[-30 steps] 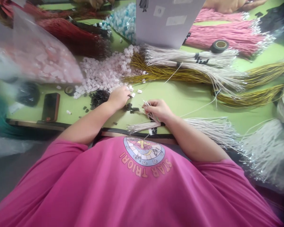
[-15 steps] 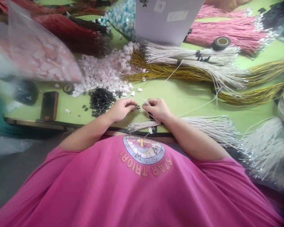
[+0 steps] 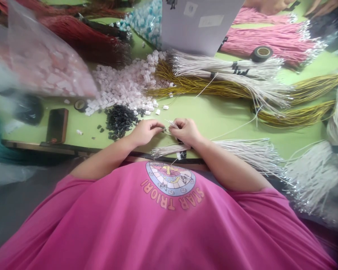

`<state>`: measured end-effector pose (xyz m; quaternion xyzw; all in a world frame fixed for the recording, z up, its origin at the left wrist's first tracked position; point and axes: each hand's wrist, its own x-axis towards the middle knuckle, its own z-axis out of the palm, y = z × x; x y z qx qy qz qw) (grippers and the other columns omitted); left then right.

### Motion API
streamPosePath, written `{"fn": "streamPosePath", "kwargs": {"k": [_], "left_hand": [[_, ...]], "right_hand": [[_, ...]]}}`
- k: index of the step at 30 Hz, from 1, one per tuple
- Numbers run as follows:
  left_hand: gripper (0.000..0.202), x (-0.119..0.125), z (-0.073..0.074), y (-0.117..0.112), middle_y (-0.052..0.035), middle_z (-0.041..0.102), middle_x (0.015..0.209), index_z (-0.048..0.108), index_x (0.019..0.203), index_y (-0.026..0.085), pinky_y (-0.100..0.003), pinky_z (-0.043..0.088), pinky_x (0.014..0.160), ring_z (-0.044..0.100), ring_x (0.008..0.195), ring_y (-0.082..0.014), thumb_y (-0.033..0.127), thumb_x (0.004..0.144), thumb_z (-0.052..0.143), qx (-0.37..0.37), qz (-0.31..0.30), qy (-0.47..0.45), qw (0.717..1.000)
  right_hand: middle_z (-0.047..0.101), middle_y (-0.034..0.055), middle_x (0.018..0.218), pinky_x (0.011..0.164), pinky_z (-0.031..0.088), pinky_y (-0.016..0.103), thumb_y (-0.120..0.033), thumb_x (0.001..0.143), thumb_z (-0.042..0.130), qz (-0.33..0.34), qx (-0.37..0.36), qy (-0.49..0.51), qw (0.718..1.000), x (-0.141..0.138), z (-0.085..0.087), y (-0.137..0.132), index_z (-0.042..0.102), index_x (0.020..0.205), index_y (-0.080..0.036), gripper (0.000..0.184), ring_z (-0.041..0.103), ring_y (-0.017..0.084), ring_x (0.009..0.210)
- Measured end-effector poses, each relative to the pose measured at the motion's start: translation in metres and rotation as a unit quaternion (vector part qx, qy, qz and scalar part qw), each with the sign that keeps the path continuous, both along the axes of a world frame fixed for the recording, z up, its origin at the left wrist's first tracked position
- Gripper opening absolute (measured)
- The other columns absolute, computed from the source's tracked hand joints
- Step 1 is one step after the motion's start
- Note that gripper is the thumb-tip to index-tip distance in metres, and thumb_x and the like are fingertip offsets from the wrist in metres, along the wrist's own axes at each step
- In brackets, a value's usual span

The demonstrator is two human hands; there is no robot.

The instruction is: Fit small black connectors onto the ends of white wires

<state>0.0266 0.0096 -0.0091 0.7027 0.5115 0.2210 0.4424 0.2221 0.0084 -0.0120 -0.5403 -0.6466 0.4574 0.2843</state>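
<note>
My left hand (image 3: 144, 131) is pinched shut on a small dark connector piece, its fingertips meeting those of my right hand (image 3: 185, 131) near the front edge of the green table (image 3: 219, 112). The right hand is closed round a bunch of white wires (image 3: 169, 150), whose metal-tipped ends stick up between the two hands. The bunch trails down and left past my wrist. A heap of small black connectors (image 3: 120, 120) lies just left of my left hand. Behind it spreads a pile of pale pink connectors (image 3: 124, 87).
A phone (image 3: 56, 125) and a small tape roll (image 3: 80, 105) lie at the left. Yellow wire bundles (image 3: 191, 87), white wire bundles (image 3: 231, 69), pink wire bundles (image 3: 270, 39), a tape roll (image 3: 260, 53), a grey box (image 3: 198, 24) and a plastic bag (image 3: 45, 63) crowd the back. More white wires (image 3: 315, 176) lie right.
My left hand left the black connectors on the table and came right to meet the right hand at the wire tips. The right hand has hardly moved.
</note>
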Motion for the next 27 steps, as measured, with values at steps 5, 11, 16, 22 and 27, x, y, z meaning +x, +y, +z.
{"fn": "streamPosePath", "kwargs": {"k": [5, 11, 16, 22, 27], "left_hand": [[0.017, 0.007, 0.002, -0.004, -0.0033, 0.072, 0.09, 0.07, 0.092, 0.019, -0.03, 0.049, 0.077, 0.064, 0.081, -0.0154, 0.026, 0.08, 0.059, 0.013, -0.021, 0.025, 0.999], [0.018, -0.003, 0.01, -0.004, -0.0045, 0.071, 0.093, 0.07, 0.092, 0.019, -0.032, 0.047, 0.079, 0.062, 0.085, -0.0173, 0.025, 0.082, 0.057, 0.059, -0.06, 0.111, 0.99], [0.021, -0.027, 0.017, 0.014, -0.0053, 0.068, 0.098, 0.069, 0.097, 0.02, -0.032, 0.046, 0.081, 0.061, 0.087, -0.0184, 0.028, 0.081, 0.058, 0.099, -0.042, 0.174, 0.979], [0.02, -0.027, 0.011, 0.036, -0.0072, 0.065, 0.089, 0.07, 0.087, 0.019, -0.033, 0.044, 0.08, 0.057, 0.083, -0.0198, 0.032, 0.081, 0.057, 0.143, -0.042, 0.272, 0.951], [0.017, -0.016, 0.007, 0.038, -0.0067, 0.063, 0.087, 0.07, 0.083, 0.019, -0.032, 0.044, 0.08, 0.056, 0.083, -0.0199, 0.03, 0.079, 0.057, 0.133, -0.097, 0.297, 0.941]], "right_hand": [[0.036, -0.0059, 0.049, 0.051, 0.028, 0.023, -0.025, 0.068, 0.054, 0.029, 0.026, -0.021, 0.999, -0.002, -0.002, -0.002, 0.042, 0.052, -0.017, 0.021, 0.033, 0.007, 0.052], [0.045, -0.0042, 0.053, 0.052, 0.031, 0.024, -0.032, 0.067, 0.06, 0.031, -0.005, 0.001, 0.999, 0.001, 0.0, 0.0, 0.055, 0.059, -0.015, 0.019, 0.039, 0.008, 0.053], [0.058, -0.0004, 0.058, 0.05, 0.037, 0.024, -0.034, 0.063, 0.067, 0.045, -0.143, 0.078, 0.986, 0.007, 0.003, 0.003, 0.066, 0.072, -0.014, 0.022, 0.048, 0.009, 0.051], [0.061, 0.0008, 0.059, 0.046, 0.038, 0.024, -0.03, 0.067, 0.062, 0.025, -0.182, 0.116, 0.976, 0.008, -0.001, 0.005, 0.067, 0.078, -0.014, 0.019, 0.05, 0.009, 0.047], [0.054, -0.002, 0.053, 0.046, 0.037, 0.022, -0.024, 0.067, 0.056, 0.036, -0.138, 0.08, 0.987, 0.005, 0.0, 0.004, 0.059, 0.067, -0.016, 0.009, 0.049, 0.009, 0.048]]}}
